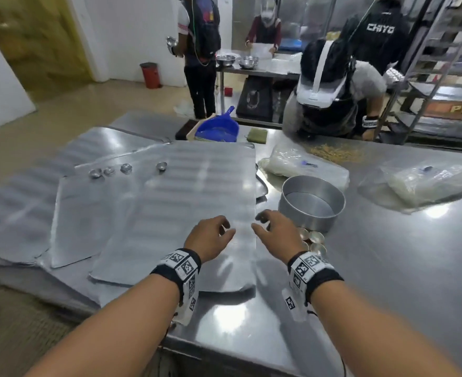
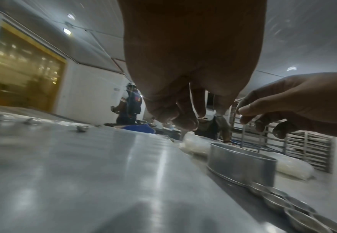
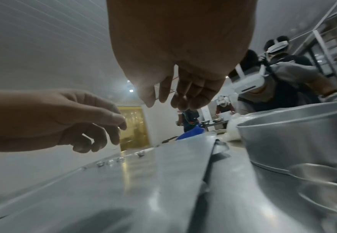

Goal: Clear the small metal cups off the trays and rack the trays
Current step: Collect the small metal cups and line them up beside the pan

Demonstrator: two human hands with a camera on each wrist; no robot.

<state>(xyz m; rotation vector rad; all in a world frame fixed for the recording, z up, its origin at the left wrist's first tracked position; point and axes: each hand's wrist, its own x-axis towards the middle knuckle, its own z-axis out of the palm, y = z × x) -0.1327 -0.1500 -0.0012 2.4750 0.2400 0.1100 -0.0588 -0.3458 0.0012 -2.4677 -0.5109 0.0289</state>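
Both hands hover above the near end of the top tray, empty, fingers loosely curled: the left hand at 6 o'clock, the right hand just beside it over the tray's right edge. 4 small metal cups sit in a row at 11 o'clock on the overlapping trays. More cups lie clustered on the steel table at 4 o'clock, touching the round pan.

Both hands empty, fingers loosely curled
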